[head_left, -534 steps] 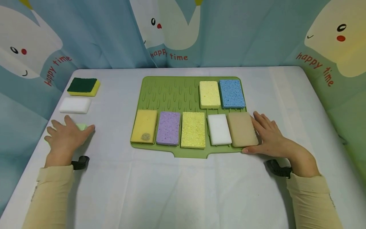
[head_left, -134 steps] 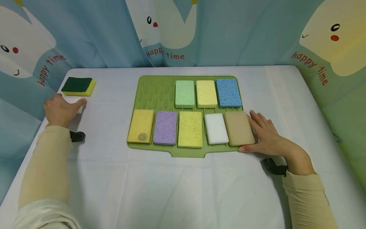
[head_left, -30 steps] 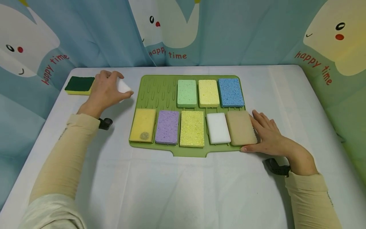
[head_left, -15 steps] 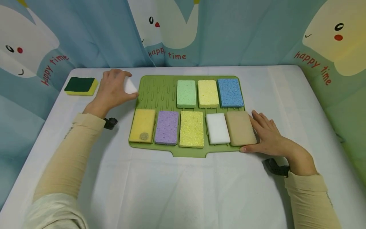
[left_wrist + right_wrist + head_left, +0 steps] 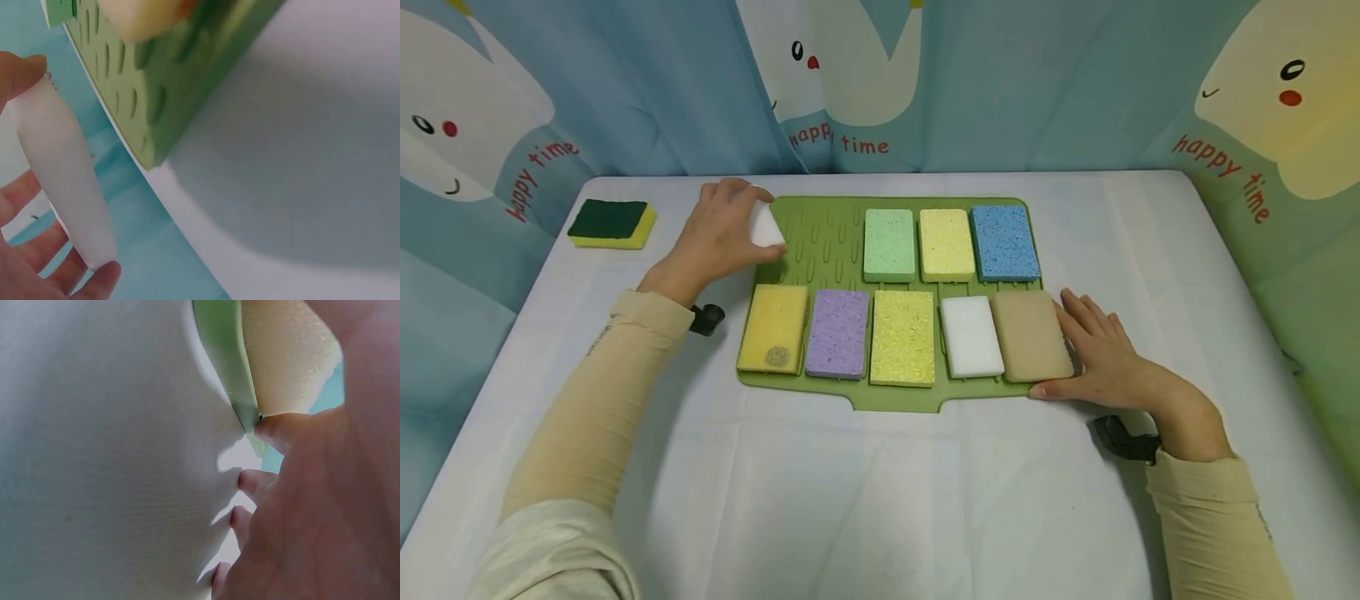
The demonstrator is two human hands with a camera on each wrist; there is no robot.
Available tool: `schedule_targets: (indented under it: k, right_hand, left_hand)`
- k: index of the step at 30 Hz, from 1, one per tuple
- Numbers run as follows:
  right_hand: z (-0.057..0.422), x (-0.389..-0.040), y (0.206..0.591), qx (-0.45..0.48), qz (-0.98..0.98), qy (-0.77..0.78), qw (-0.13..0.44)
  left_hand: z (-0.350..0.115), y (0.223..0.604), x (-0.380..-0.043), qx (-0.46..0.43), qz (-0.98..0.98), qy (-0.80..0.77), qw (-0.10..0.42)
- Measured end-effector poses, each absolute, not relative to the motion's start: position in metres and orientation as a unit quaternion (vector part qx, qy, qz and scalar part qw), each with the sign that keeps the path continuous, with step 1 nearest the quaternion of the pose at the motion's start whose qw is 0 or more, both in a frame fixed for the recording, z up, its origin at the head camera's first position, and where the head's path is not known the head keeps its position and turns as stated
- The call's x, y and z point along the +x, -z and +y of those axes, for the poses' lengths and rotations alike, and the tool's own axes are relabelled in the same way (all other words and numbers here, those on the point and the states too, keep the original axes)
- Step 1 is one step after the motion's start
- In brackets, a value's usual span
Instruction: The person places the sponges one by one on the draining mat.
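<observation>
My left hand pinches a white sponge between thumb and fingers, over the upper left corner of the green ridged mat. In the left wrist view that white sponge is held up off the table, thumb at one end and fingers at the other. My right hand rests spread on the table, thumb at the mat's lower right corner, forefinger beside the tan sponge. In the right wrist view its thumb and fingers are plainly stretched out along the mat's edge.
The mat's front row also bears a yellow sponge, a purple one, a bright yellow one and a second white sponge. Behind them lie a mint green sponge, a pale yellow one and a blue sponge. A green-topped scrub sponge sits far left.
The mint green sponge joined the back row earlier. My left hand then took the white sponge from the left side and carried it rightward to the mat. My right hand stayed put.
</observation>
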State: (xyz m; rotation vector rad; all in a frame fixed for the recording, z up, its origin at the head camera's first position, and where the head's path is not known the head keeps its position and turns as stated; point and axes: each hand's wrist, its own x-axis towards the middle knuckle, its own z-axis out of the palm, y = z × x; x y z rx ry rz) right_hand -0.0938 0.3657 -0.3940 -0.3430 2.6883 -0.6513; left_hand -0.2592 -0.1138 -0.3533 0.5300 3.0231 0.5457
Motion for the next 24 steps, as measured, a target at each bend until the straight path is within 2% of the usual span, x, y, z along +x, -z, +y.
schedule_targets:
  k: [24]
  right_hand:
    - [0.366, -0.093, 0.393, -0.118, 0.949, 0.23, 0.18]
  left_hand:
    - [-0.066, 0.354, -0.264, 0.286, 0.943, -0.159, 0.064]
